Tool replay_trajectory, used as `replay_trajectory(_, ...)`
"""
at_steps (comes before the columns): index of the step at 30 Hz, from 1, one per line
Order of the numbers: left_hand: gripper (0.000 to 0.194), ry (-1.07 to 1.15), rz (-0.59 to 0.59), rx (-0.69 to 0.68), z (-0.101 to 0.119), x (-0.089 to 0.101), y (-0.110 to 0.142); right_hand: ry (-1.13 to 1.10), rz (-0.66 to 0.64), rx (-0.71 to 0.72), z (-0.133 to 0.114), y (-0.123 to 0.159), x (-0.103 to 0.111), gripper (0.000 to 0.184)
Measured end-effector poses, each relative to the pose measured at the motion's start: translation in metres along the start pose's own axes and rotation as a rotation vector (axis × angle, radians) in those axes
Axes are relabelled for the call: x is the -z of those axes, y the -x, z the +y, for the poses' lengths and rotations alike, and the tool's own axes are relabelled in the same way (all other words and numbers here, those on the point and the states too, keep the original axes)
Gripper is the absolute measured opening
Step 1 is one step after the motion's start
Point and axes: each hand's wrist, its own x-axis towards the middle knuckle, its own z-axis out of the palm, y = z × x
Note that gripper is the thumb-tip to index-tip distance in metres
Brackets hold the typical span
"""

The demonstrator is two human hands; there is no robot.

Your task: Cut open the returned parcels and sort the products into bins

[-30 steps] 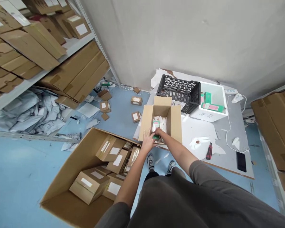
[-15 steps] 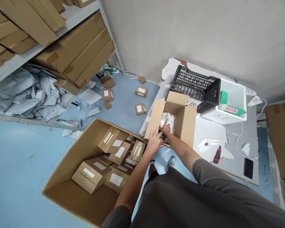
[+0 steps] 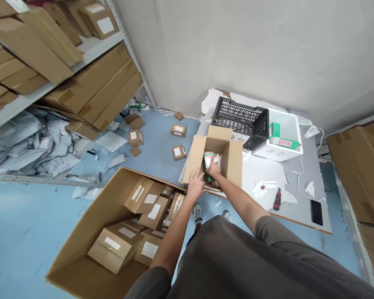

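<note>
An open cardboard box [image 3: 234,160] stands on the table edge with its flaps folded out. Flat against its left flap lies my left hand [image 3: 195,185], fingers stretched and slightly apart. My right hand [image 3: 213,169] reaches inside the box, its fingers closed at a small green and white box [image 3: 208,159] with a pink patch. The lower part of that small box is partly covered by the hand. White paper pieces [image 3: 217,159] lie beside it in the carton.
A large carton [image 3: 77,245] with several labelled parcels stands at lower left. Behind the box are a black plastic crate [image 3: 237,116] and a white bin [image 3: 277,153]. A red and black cutter [image 3: 277,199] and a phone [image 3: 316,212] lie on the table. Shelving holds cartons at left.
My right hand has shifted within the box, and the small green and white box shows more upright beside it. My left hand stays at the flap. The whole view has turned slightly.
</note>
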Motion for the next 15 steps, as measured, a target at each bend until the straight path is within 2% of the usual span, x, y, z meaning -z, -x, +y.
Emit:
replay_trajectory(5,0.017,-0.084,0.044,0.026,-0.002,0.012,0.006,-0.096,0.116,0.1,0.004,0.032,0.054,0.129)
replay_trajectory(9,0.048,-0.085,-0.024,0.032,-0.006,0.02,0.006,-0.226,0.171,0.185,0.021,0.048,0.1,0.131)
replay_trajectory(12,0.064,0.088,-0.016,0.078,-0.001,0.03,-0.012,-0.322,0.194,0.21,0.042,0.058,0.131,0.13)
replay_trajectory(15,0.084,0.426,0.127,0.106,0.028,0.034,-0.043,-0.345,0.256,0.173,0.066,0.07,0.153,0.129)
